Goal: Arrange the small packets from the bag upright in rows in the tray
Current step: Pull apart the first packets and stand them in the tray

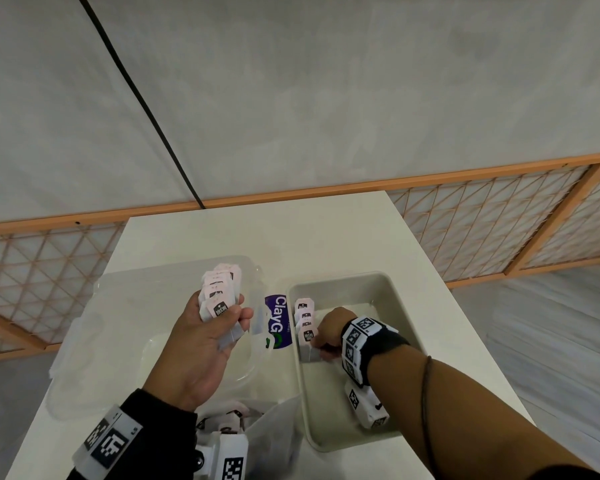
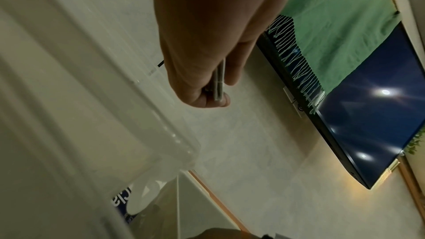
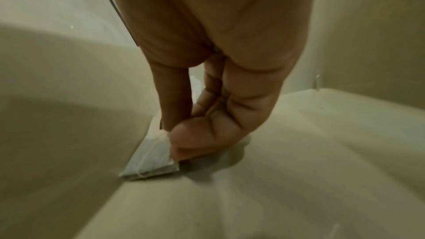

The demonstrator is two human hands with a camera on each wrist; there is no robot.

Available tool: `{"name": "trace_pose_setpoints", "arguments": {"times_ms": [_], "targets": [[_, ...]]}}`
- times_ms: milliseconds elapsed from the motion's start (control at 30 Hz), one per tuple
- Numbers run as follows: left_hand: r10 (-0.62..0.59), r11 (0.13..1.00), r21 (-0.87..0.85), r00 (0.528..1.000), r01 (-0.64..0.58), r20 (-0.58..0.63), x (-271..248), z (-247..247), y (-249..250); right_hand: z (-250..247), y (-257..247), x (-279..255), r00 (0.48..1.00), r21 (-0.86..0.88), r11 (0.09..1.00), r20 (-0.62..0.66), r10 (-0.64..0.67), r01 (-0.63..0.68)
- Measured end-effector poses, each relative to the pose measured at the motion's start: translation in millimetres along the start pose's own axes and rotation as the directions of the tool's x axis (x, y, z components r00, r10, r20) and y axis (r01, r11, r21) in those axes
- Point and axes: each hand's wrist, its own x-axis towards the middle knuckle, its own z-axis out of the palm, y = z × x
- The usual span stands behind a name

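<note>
Reaching down into the beige tray [image 1: 400,299] near the counter's [image 1: 326,230] right edge, the right hand [image 1: 329,329] pinched one small packet [image 3: 151,154] between thumb and fingers, its lower edge touching the tray floor right against the left wall. That packet stood at the near end of a short row of packets [image 1: 303,318] lined upright along the same wall. The left hand [image 1: 201,344] hovered above the clear bag [image 1: 125,306] left of the tray, fingers and thumb curled around a fanned stack of packets [image 1: 219,292]. More packets [image 1: 229,419] lay in the bag's opening at the counter's near edge, beside the left wrist.
</note>
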Motion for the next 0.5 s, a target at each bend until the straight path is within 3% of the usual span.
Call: {"name": "trace_pose_setpoints", "arguments": {"times_ms": [100,333,500], "targets": [[-0.004,1.0,0.006,1.0,0.004,0.004,0,-1,0,0,0,3,1.0,-0.053,0.998,-0.008,-0.016,0.016],[-0.02,1.0,-0.001,1.0,0.02,0.012,0,0,1,5,2,13,0.999,0.011,0.999,-0.013,-0.044,0.044],[-0.045,0.999,-0.008,0.999,0.045,0.021,-1,0,1,3,4,10,0.995,-0.13,0.989,-0.059,-0.079,0.071]]}}
